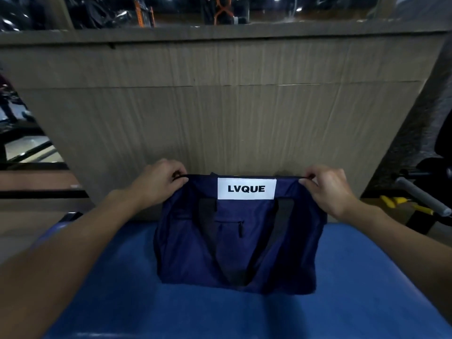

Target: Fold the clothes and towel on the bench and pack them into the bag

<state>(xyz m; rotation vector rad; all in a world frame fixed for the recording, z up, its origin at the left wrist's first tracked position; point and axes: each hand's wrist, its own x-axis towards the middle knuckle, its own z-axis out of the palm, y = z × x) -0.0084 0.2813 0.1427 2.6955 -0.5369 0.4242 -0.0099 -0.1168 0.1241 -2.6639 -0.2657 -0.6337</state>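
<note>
A navy blue bag (244, 253) stands on the blue bench (110, 289), its front facing me with black handle straps, a small zip pocket and a white label reading LVQUE. My left hand (159, 184) pinches the bag's top edge at its left corner. My right hand (327, 189) pinches the top edge at its right corner. The top edge is pulled taut between both hands. No clothes or towel show in this view, and the bag's inside is hidden.
A tall brown cardboard panel (220, 106) rises directly behind the bag. A grey padded bar (423, 196) and yellow parts (396, 203) of gym equipment sit to the right. Dark equipment and floor lie at the left.
</note>
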